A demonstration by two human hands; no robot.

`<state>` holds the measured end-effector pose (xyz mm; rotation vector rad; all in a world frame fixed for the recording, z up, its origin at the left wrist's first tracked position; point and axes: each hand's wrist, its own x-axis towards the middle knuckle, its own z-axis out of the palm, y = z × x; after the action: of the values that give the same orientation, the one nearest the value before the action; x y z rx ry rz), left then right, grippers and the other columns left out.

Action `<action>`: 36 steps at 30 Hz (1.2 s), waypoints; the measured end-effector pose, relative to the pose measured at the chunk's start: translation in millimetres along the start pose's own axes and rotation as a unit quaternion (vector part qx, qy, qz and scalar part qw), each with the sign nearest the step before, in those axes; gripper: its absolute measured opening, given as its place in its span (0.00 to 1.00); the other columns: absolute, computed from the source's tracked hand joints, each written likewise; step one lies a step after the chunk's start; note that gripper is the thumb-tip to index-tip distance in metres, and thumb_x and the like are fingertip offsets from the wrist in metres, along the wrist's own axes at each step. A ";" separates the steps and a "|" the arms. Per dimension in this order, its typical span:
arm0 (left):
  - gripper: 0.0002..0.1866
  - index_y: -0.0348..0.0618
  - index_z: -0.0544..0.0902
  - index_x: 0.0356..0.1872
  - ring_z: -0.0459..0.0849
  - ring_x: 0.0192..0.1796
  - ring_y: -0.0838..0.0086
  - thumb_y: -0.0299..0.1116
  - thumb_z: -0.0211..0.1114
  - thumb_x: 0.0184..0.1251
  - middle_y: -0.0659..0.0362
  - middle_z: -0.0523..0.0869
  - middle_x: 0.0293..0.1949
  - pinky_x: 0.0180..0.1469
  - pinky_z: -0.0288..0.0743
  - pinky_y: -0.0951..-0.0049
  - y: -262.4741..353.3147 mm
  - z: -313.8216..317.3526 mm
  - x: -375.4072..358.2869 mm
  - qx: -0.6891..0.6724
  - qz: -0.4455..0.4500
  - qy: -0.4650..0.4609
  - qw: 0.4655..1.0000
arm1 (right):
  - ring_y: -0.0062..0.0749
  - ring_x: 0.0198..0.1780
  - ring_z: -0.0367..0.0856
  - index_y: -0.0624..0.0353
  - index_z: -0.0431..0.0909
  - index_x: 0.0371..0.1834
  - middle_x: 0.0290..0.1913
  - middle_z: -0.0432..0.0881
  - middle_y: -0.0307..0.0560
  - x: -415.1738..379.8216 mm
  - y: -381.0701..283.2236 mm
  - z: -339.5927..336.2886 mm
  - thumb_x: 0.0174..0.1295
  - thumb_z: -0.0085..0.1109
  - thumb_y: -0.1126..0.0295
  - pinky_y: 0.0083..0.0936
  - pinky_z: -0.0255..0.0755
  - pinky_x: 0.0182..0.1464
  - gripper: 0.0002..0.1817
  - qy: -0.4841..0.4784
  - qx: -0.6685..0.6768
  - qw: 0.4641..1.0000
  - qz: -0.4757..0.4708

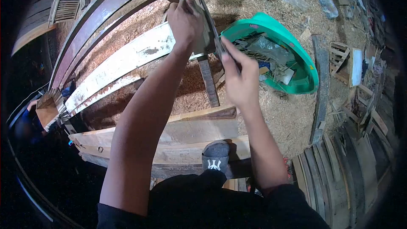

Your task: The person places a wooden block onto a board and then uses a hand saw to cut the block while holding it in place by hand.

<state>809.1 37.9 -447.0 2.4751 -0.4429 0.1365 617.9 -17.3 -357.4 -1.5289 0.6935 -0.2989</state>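
Note:
My right hand (242,80) is closed round the near end of a long, thin, dark blade-like tool (207,15), seen almost edge-on. It runs up and away along the right side of a greyish wooden piece (205,38). My left hand (185,22) is closed at the top of that piece, fingers curled over it and knuckles up. Partly behind my left hand lies a white-painted board (123,61) with worn spots. A long reddish-brown beam (99,17) stretches away to the left, its right end close by my left fingers.
A green plastic tub (311,70) of scraps and plastic lies just right of my right hand. Pale planks (195,131) cross before me, my shoe (216,152) upon them. Wood shavings cover the ground. Stacked boards (335,174) stand right; another person's hand (32,105) shows far left.

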 end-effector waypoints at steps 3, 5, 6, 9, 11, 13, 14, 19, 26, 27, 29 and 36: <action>0.21 0.29 0.86 0.42 0.84 0.42 0.46 0.40 0.53 0.83 0.41 0.83 0.36 0.49 0.76 0.51 2.4 1.7 -0.6 0.012 0.001 -0.007 1.000 | 0.44 0.57 0.88 0.70 0.78 0.65 0.54 0.86 0.71 2.9 2.0 -1.0 0.74 0.55 0.74 0.32 0.75 0.62 0.20 -0.002 -0.005 1.000 0.010; 0.21 0.29 0.86 0.43 0.84 0.42 0.45 0.39 0.53 0.82 0.41 0.83 0.36 0.50 0.76 0.51 0.3 0.6 1.1 0.012 0.005 -0.020 1.000 | 0.43 0.57 0.88 0.70 0.78 0.66 0.54 0.86 0.70 -29.1 4.1 -10.1 0.73 0.55 0.74 0.31 0.75 0.62 0.20 -0.002 -0.003 0.999 0.045; 0.21 0.29 0.86 0.43 0.84 0.42 0.45 0.39 0.53 0.82 0.41 0.83 0.36 0.50 0.76 0.51 0.6 0.5 2.5 0.013 0.005 -0.018 1.000 | 0.43 0.57 0.88 0.69 0.78 0.66 0.55 0.86 0.70 -35.2 2.6 -12.1 0.73 0.55 0.75 0.31 0.75 0.62 0.20 -0.004 0.000 0.997 0.079; 0.20 0.29 0.85 0.43 0.83 0.42 0.44 0.38 0.53 0.82 0.41 0.83 0.36 0.51 0.76 0.50 -1.7 2.1 -0.9 0.017 0.018 -0.007 1.000 | 0.45 0.58 0.88 0.69 0.78 0.66 0.55 0.86 0.69 -9.0 4.4 -3.1 0.73 0.56 0.74 0.32 0.75 0.63 0.20 -0.001 -0.008 0.999 0.049; 0.15 0.35 0.83 0.34 0.79 0.39 0.45 0.36 0.57 0.77 0.43 0.79 0.31 0.45 0.71 0.47 -4.2 9.3 -1.1 -0.033 0.030 0.055 0.997 | 0.47 0.58 0.88 0.68 0.78 0.66 0.54 0.87 0.68 17.1 0.8 3.1 0.73 0.57 0.72 0.32 0.74 0.62 0.20 -0.004 -0.021 0.999 0.038; 0.15 0.35 0.83 0.34 0.79 0.39 0.45 0.36 0.57 0.77 0.43 0.79 0.31 0.45 0.71 0.47 -7.4 11.0 1.8 -0.027 0.038 0.048 0.998 | 0.47 0.58 0.88 0.68 0.79 0.66 0.54 0.87 0.68 7.8 4.1 0.3 0.73 0.56 0.72 0.32 0.74 0.63 0.20 0.005 -0.024 1.000 0.001; 0.15 0.34 0.83 0.33 0.79 0.39 0.45 0.36 0.57 0.77 0.43 0.79 0.31 0.45 0.71 0.47 -9.6 11.7 0.9 -0.019 0.043 0.039 0.998 | 0.47 0.59 0.88 0.68 0.79 0.66 0.55 0.87 0.69 -3.5 6.9 -1.4 0.74 0.56 0.72 0.33 0.74 0.63 0.20 0.012 -0.027 0.999 -0.033; 0.19 0.30 0.86 0.41 0.83 0.43 0.45 0.39 0.55 0.80 0.41 0.84 0.35 0.49 0.75 0.49 -4.6 2.3 1.7 0.028 0.017 -0.012 0.999 | 0.46 0.60 0.87 0.68 0.79 0.66 0.55 0.87 0.69 -15.2 6.8 0.9 0.73 0.55 0.73 0.34 0.74 0.64 0.20 0.015 -0.026 0.999 -0.024; 0.21 0.30 0.87 0.41 0.84 0.38 0.44 0.40 0.55 0.81 0.39 0.84 0.33 0.44 0.77 0.50 -1.5 5.9 5.1 0.008 -0.001 0.022 1.000 | 0.47 0.65 0.83 0.71 0.81 0.63 0.58 0.86 0.67 -33.0 -1.6 -12.1 0.70 0.55 0.77 0.35 0.68 0.71 0.19 0.004 -0.006 0.999 0.042; 0.21 0.31 0.88 0.41 0.85 0.37 0.44 0.40 0.55 0.81 0.40 0.84 0.33 0.44 0.77 0.50 -2.3 4.6 4.4 0.009 0.007 0.020 1.000 | 0.47 0.64 0.84 0.70 0.81 0.63 0.58 0.86 0.67 -31.8 0.8 -9.8 0.70 0.56 0.77 0.34 0.70 0.70 0.19 0.009 -0.008 1.000 0.021; 0.20 0.30 0.88 0.41 0.86 0.38 0.46 0.39 0.55 0.81 0.39 0.85 0.34 0.45 0.78 0.52 -3.0 4.6 3.3 0.019 0.023 0.019 0.999 | 0.48 0.61 0.86 0.69 0.81 0.63 0.57 0.86 0.67 -12.7 7.9 -3.3 0.70 0.57 0.76 0.33 0.72 0.67 0.19 0.020 -0.021 0.999 -0.016; 0.21 0.29 0.87 0.42 0.87 0.42 0.46 0.39 0.55 0.81 0.38 0.86 0.38 0.47 0.79 0.52 -1.5 4.9 7.0 0.004 -0.003 -0.004 1.000 | 0.50 0.59 0.88 0.67 0.80 0.64 0.53 0.87 0.69 -26.5 0.9 -8.7 0.72 0.57 0.73 0.37 0.75 0.64 0.20 0.005 -0.052 0.998 0.036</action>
<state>816.2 34.2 -450.3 2.4852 -0.4381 0.1260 592.1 -8.8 -351.5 -1.5977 0.7796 -0.2202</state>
